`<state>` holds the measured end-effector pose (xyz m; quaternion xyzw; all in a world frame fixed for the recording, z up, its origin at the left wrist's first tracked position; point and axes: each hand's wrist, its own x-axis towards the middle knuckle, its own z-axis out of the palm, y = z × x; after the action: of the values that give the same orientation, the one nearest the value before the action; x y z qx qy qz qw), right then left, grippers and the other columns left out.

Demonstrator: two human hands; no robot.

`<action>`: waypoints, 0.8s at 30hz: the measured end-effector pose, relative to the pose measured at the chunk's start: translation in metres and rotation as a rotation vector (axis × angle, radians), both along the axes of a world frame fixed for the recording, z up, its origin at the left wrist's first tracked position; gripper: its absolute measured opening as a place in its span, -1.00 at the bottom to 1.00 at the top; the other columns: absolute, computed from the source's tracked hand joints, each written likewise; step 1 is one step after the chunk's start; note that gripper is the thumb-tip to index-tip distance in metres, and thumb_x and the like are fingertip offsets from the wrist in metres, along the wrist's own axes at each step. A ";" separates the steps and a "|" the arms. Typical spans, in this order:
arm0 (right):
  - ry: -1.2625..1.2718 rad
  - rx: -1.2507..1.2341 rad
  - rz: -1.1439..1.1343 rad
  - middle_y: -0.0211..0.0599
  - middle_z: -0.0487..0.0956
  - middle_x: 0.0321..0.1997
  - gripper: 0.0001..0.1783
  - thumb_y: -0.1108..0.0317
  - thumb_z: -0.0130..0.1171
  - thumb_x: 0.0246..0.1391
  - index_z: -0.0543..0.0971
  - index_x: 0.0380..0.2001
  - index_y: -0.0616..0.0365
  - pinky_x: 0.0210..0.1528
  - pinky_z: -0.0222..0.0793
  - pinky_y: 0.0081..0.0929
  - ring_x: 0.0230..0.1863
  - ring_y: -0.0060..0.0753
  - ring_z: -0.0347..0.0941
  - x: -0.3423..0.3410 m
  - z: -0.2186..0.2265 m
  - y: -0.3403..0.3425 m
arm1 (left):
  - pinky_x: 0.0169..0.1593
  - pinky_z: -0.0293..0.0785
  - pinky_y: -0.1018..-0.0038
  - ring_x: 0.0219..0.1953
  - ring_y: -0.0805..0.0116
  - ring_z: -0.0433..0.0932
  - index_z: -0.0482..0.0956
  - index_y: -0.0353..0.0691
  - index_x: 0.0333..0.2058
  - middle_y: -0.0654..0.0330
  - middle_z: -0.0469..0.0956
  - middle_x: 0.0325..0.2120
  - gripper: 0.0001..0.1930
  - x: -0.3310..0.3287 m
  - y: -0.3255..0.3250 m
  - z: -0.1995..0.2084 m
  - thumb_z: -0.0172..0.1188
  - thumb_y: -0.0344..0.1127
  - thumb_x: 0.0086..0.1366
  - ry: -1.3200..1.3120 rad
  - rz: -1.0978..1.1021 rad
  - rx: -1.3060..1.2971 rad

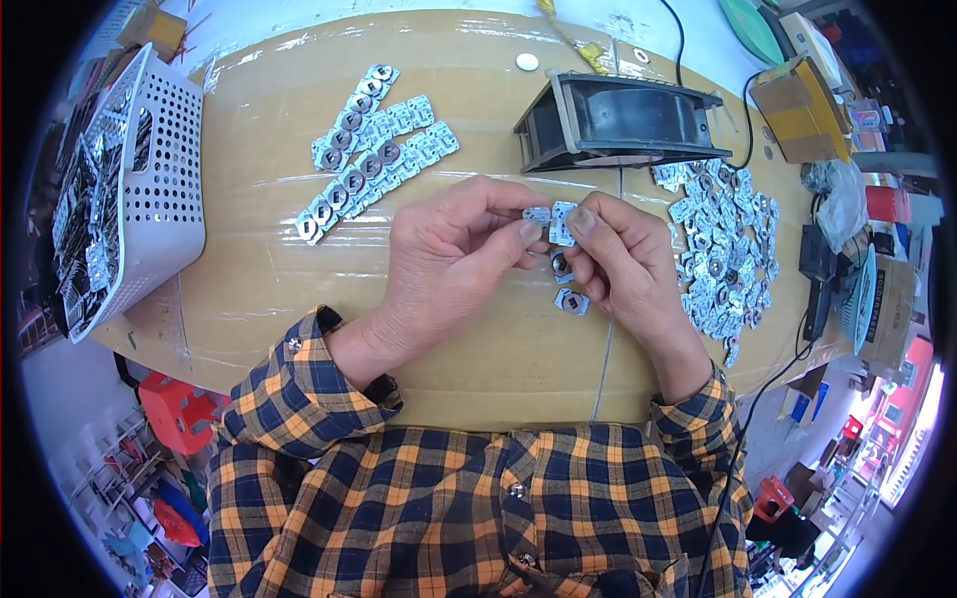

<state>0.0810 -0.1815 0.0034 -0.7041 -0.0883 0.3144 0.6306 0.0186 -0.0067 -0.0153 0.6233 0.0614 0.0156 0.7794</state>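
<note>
Small metal plates [562,227] are being held above tan cardboard [478,379], whose bare stretch is running to the near edge; a black-framed fan [618,122] is bounding the far side, a loose plate pile [733,254] the right. Plates are showing thin, silvery, angular outlines (two more pieces [571,302] are lying below). Left hand [439,259] is pinching one plate between thumb and fingers; right hand [638,261] is clamping another just beside it.

Navy and orange plaid shirt [429,503] with long sleeves [264,384], shiny round buttons [516,490] down the front
</note>
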 end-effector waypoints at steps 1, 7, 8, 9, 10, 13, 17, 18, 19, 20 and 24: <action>-0.022 0.010 -0.004 -0.55 0.35 -0.71 -0.66 0.20 -0.01 0.31 0.45 -0.51 0.16 -0.73 -0.02 -0.80 -0.77 -0.83 0.13 -0.001 -0.002 0.000 | -0.22 0.60 0.57 -0.24 0.45 0.61 0.54 -0.41 -0.11 0.14 0.60 -0.26 -0.80 -0.001 0.000 -0.001 0.10 -0.59 0.29 -0.052 -0.029 0.012; -0.065 0.017 -0.039 -0.56 0.33 -0.73 -0.64 0.21 0.01 0.30 0.44 -0.56 0.17 -0.73 -0.03 -0.79 -0.77 -0.83 0.12 -0.003 -0.001 -0.001 | -0.22 0.59 0.58 -0.20 0.41 0.61 0.53 -0.43 -0.13 0.11 0.57 -0.20 -0.82 -0.005 0.001 -0.003 0.09 -0.60 0.30 -0.090 -0.119 0.050; -0.066 0.011 -0.040 -0.56 0.33 -0.73 -0.64 0.21 0.01 0.30 0.44 -0.56 0.17 -0.73 -0.03 -0.79 -0.77 -0.83 0.12 -0.003 0.000 0.000 | -0.22 0.59 0.58 -0.20 0.41 0.61 0.53 -0.43 -0.13 0.11 0.57 -0.20 -0.82 -0.005 0.002 -0.003 0.09 -0.60 0.30 -0.091 -0.121 0.045; -0.071 0.004 -0.040 -0.56 0.33 -0.73 -0.64 0.22 0.01 0.30 0.44 -0.57 0.16 -0.73 -0.03 -0.79 -0.77 -0.83 0.12 -0.004 0.001 -0.001 | -0.22 0.59 0.58 -0.20 0.42 0.61 0.53 -0.43 -0.13 0.11 0.57 -0.21 -0.82 -0.004 0.003 -0.001 0.09 -0.60 0.29 -0.079 -0.132 0.026; -0.075 -0.004 -0.041 -0.56 0.33 -0.73 -0.64 0.22 0.01 0.29 0.44 -0.58 0.16 -0.73 -0.03 -0.78 -0.77 -0.83 0.12 -0.004 0.002 -0.001 | -0.23 0.59 0.58 -0.20 0.42 0.61 0.53 -0.43 -0.13 0.11 0.58 -0.21 -0.82 -0.004 0.003 0.000 0.09 -0.60 0.29 -0.068 -0.143 0.006; -0.040 0.014 -0.047 -0.56 0.33 -0.73 -0.65 0.24 0.01 0.28 0.44 -0.58 0.15 -0.73 -0.04 -0.78 -0.77 -0.83 0.12 -0.003 0.003 0.000 | -0.28 0.58 0.66 -0.33 0.55 0.60 0.56 -0.40 -0.19 0.18 0.59 -0.34 -0.85 -0.005 -0.001 0.004 0.13 -0.60 0.26 -0.023 -0.039 -0.057; -0.011 0.013 -0.019 -0.57 0.38 -0.72 -0.67 0.26 0.03 0.28 0.50 -0.55 0.19 -0.69 0.07 -0.78 -0.73 -0.84 0.21 -0.002 0.005 -0.004 | -0.29 0.58 0.66 -0.33 0.55 0.60 0.55 -0.40 -0.18 0.19 0.59 -0.35 -0.85 -0.004 -0.001 0.001 0.12 -0.60 0.26 -0.043 0.026 -0.078; -0.023 0.027 -0.005 -0.57 0.38 -0.72 -0.67 0.26 0.02 0.28 0.50 -0.55 0.19 -0.69 0.07 -0.78 -0.73 -0.84 0.21 -0.002 0.005 -0.004 | -0.26 0.58 0.62 -0.27 0.49 0.61 0.54 -0.42 -0.16 0.15 0.59 -0.29 -0.83 -0.006 0.000 0.002 0.11 -0.61 0.27 -0.051 -0.022 -0.033; -0.034 0.041 0.009 -0.57 0.38 -0.72 -0.67 0.26 0.02 0.28 0.50 -0.55 0.19 -0.69 0.06 -0.78 -0.73 -0.84 0.21 -0.003 0.004 -0.004 | -0.23 0.58 0.58 -0.22 0.43 0.61 0.52 -0.44 -0.13 0.12 0.58 -0.23 -0.81 -0.007 0.000 0.002 0.10 -0.61 0.28 -0.058 -0.069 0.012; -0.032 0.042 0.011 -0.57 0.38 -0.72 -0.67 0.26 0.02 0.28 0.50 -0.55 0.19 -0.69 0.06 -0.78 -0.73 -0.84 0.21 -0.003 0.004 -0.004 | -0.23 0.58 0.58 -0.22 0.43 0.61 0.52 -0.44 -0.13 0.12 0.58 -0.23 -0.81 -0.008 -0.001 0.002 0.10 -0.61 0.28 -0.057 -0.066 0.014; -0.113 -0.017 -0.031 -0.55 0.38 -0.71 -0.69 0.30 0.02 0.28 0.49 -0.55 0.19 -0.68 0.08 -0.74 -0.70 -0.82 0.22 -0.002 0.008 -0.004 | -0.22 0.57 0.59 -0.20 0.45 0.60 0.53 -0.44 -0.13 0.13 0.59 -0.24 -0.81 -0.009 -0.002 0.002 0.11 -0.62 0.27 -0.092 -0.110 0.049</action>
<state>0.0785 -0.1853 0.0114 -0.7275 -0.1101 0.2650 0.6232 0.0098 -0.0085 -0.0131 0.6431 -0.0089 0.0028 0.7657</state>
